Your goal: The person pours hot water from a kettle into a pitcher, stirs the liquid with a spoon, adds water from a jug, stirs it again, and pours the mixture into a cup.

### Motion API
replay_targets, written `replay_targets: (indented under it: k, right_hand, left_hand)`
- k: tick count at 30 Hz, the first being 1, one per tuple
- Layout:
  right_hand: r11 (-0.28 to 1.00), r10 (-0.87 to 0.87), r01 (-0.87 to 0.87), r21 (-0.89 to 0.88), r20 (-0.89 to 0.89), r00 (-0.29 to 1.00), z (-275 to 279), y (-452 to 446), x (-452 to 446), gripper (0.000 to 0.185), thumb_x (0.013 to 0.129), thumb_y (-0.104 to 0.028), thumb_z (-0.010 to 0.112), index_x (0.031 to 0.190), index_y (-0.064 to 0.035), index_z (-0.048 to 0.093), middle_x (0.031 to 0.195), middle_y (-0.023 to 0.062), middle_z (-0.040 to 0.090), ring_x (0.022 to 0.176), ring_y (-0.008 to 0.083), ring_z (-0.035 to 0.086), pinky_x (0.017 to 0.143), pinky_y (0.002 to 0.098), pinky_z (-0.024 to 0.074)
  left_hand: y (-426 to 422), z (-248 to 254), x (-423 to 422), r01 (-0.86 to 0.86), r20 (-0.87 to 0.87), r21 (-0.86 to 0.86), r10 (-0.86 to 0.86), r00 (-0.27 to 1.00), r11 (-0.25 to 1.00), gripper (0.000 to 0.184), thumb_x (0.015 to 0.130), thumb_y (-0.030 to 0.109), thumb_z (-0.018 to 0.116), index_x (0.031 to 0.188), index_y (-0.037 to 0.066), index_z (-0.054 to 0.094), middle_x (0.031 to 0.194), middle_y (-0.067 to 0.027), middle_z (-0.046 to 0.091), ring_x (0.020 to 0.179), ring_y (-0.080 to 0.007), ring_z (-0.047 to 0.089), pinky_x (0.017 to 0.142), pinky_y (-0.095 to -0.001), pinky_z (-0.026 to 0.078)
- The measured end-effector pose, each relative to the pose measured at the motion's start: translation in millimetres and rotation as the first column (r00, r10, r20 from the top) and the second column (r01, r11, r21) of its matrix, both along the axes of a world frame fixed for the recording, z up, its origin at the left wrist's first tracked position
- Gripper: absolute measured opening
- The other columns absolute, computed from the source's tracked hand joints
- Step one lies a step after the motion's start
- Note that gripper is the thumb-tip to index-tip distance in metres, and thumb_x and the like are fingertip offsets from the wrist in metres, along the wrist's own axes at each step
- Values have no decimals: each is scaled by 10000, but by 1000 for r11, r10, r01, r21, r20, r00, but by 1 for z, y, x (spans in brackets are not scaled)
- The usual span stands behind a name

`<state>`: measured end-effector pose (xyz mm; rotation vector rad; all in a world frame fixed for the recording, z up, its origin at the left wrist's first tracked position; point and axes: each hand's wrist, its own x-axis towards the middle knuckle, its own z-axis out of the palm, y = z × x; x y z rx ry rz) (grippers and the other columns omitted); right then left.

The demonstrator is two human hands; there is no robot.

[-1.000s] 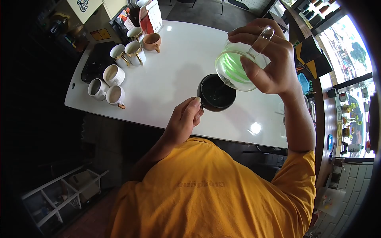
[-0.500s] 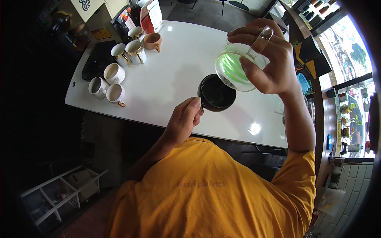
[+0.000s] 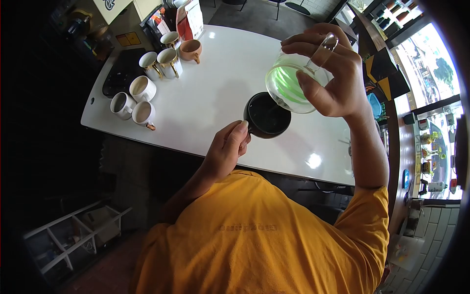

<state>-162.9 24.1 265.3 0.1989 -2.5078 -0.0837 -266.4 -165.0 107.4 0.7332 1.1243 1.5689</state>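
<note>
My left hand [image 3: 229, 146] is closed on the handle of a black cup [image 3: 267, 115], whose dark inside faces up toward me. Above and to the right, my right hand [image 3: 333, 73] grips a clear glass jug [image 3: 286, 87] by its looped glass handle. The jug is tilted, its rim over the right edge of the cup. Green liquid or a green tint shows inside the glass. Whether anything flows from the lip is too small to tell, and the cup's contents are too dark to make out.
On the white table [image 3: 210, 88], several white mugs [image 3: 143, 88] stand at the left, some with gold handles, beside a tan cup [image 3: 190, 50]. A red and white bag [image 3: 190, 20] and a black flat device [image 3: 120, 73] are behind them. A wooden counter [image 3: 405, 147] runs along the right.
The view has shifted very slightly. Both hands, the cup and the tilted jug keep nearly the same places.
</note>
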Motion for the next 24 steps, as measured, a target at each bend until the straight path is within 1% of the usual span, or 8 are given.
replay_targets:
  k: [8,10,11,13,24]
  right_hand:
    - [1000,12,-12,6,10,1000,1,2,0,363,637,-214,557,884,9,700,943,130,708,904,269,657,938,429,428]
    - [1000,8,-8,8,7,1000,1,2,1,363,636,-214,558,884,9,701,944,130,708,905,270,656,938,427,429]
    - [1000,5,-5,10,4,1000,1,2,1,363,635,-214,558,885,9,701,945,130,709,905,272,655,937,425,429]
    - [1000,5,-5,11,10,1000,2,3,2,366,635,-216,559,887,8,701,944,130,709,908,274,652,934,424,430]
    - [1000,-1,1,22,-4,1000,4,1,5,352,626,-213,559,858,7,706,934,125,711,922,284,626,908,410,442]
  left_hand:
    - [2,-1,2,10,5,15,-10,1000,1000,344,996,275,322,702,96,336,686,-23,386,552,-71,295,489,-211,282]
    - [2,-4,2,18,84,40,-21,996,999,334,1012,264,379,735,79,366,684,28,352,588,-49,275,524,-207,287]
    - [3,-3,2,19,85,40,-22,996,999,334,1012,264,379,735,79,366,684,28,352,588,-49,275,524,-207,287]
    - [4,-2,4,-2,10,21,2,1000,1000,342,997,273,320,705,96,339,688,-25,392,546,-70,297,491,-211,282]
    - [5,-1,6,9,-15,30,-9,1000,1000,350,1001,285,319,710,92,346,693,-33,414,535,-69,308,488,-211,283]
